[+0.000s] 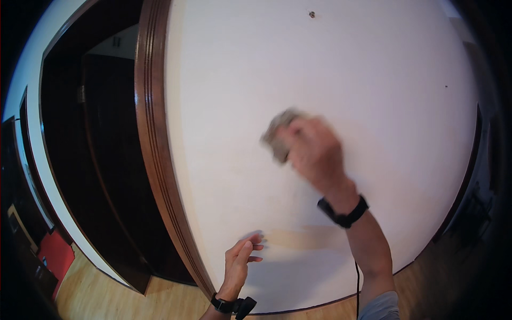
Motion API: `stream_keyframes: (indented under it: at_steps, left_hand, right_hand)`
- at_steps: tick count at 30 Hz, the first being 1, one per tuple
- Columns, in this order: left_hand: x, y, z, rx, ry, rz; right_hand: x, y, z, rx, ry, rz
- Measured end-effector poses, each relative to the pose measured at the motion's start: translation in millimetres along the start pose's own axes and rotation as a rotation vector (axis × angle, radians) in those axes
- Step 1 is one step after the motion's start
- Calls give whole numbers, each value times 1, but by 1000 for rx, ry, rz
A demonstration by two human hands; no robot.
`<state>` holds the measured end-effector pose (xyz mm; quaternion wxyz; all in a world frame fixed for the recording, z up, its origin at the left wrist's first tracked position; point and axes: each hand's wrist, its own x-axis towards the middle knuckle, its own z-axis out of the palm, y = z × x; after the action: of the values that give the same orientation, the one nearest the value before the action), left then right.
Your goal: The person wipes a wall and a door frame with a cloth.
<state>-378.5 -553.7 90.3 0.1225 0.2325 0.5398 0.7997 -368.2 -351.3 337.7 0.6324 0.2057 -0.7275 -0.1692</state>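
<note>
A greyish, crumpled cloth point(278, 136) is in my right hand point(316, 149), up against the white wall point(229, 106) near its middle. Motion blurs both the hand and the cloth. Lower and to the left, my left hand point(242, 259) is in front of the wall with its fingers apart and nothing in them. Each wrist wears a black strap, and a thin dark cord hangs by the right forearm.
A brown wooden door frame point(154, 133) borders the wall on the left, beside a dark doorway point(109, 149). A small fitting point(312, 15) sticks out high on the wall. Light wood floor point(165, 290) runs along the bottom, with a red mat point(60, 255) at far left.
</note>
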Motion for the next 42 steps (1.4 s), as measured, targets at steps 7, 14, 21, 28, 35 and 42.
stream_keyframes:
  at_steps: [7,14,21,28,35,42]
  left_hand:
    - [8,10,-2,-28,-76,-12]
    - [13,-17,-9,-53,-126,-129]
    - [10,-13,-10,-58,-129,-199]
    - [8,-11,-3,-23,-112,-172]
    - [2,-9,-3,-8,-110,-159]
    - [-12,20,6,-45,-156,-125]
  right_hand:
    - [-10,-30,16,165,-74,-28]
    - [-120,-110,22,188,-530,-325]
    - [-84,-46,26,158,-255,-192]
    - [-8,41,-8,-72,173,349]
    - [-7,-8,11,28,211,408]
    - [40,-40,3,175,205,305]
